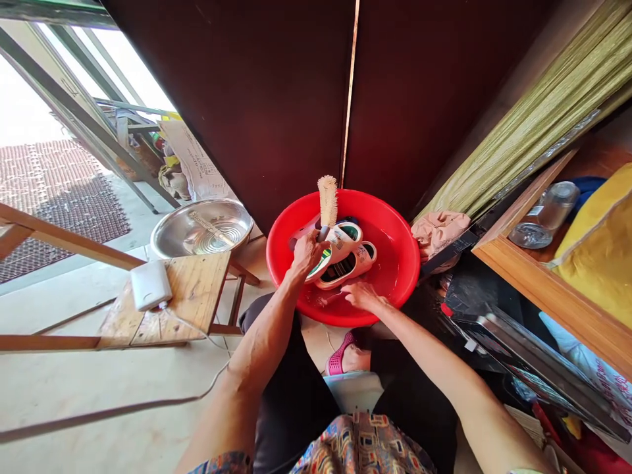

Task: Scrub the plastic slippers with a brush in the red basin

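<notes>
My left hand [307, 251] is closed around the dark handle of a scrub brush [328, 201], whose pale bristles point up and away from me. Just beside that hand lies a white clog [344, 242] with a green inside. A second clog [348, 268], pale with a dark striped inside, sits partly under the first. Both rest in a red basin [407, 263] with some water in it. My right hand [365, 296] reaches into the near side of the basin, fingers stretched out low by the water and apart from the brush.
A steel bowl [162, 234] stands left of the basin. Nearer me is a wooden stool [197, 283] bearing a white device [151, 284] with a cable. Dark doors [276, 99] rise behind. A wooden shelf [553, 289] and a pink cloth [441, 230] are at right.
</notes>
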Tool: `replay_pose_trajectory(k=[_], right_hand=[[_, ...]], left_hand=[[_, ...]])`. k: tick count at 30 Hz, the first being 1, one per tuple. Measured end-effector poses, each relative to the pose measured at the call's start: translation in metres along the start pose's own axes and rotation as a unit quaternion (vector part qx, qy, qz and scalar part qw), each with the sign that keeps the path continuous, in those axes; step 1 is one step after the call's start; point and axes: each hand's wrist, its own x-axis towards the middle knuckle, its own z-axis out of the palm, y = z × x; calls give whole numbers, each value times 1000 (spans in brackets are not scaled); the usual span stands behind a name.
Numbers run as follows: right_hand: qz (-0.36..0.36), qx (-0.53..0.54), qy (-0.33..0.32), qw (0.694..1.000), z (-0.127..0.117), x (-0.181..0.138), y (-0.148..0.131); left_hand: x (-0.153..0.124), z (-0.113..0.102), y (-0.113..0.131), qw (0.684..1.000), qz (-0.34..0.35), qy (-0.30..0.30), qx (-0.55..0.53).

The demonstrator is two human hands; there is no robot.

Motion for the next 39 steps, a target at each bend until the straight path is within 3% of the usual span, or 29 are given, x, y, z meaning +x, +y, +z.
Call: replay_pose_trajectory(k=[4,9,13,18,26,30,35,39], right_hand=[[-21,-100,-61,993,10,21,-24],[-16,-104,-58,993,2,24,-18],[-6,-94,-44,995,-27,4,7],[73,-81,-41,993,-70,-20,30],[79,-135,-49,986,-113,-39,16],[93,-113,-74,986,-146,-55,14],[84,-86,-9,993,-186,-70,20],[91,-122,41,988,-189,-62,32]], left_hand=[[-1,-4,4,1000,-6,-10,0],[0,-7,6,1000,-12,-4,8],[1,-7,8,1000,-13,-9,4],[-4,-7,11,1000,-12,-25,6],[-5,-5,7,1000,-5,-23,20],[-3,-5,8,999,-8,-25,22],[-4,-5,10,999,-9,-29,25],[-5,-7,10,999,-18,-29,21]])
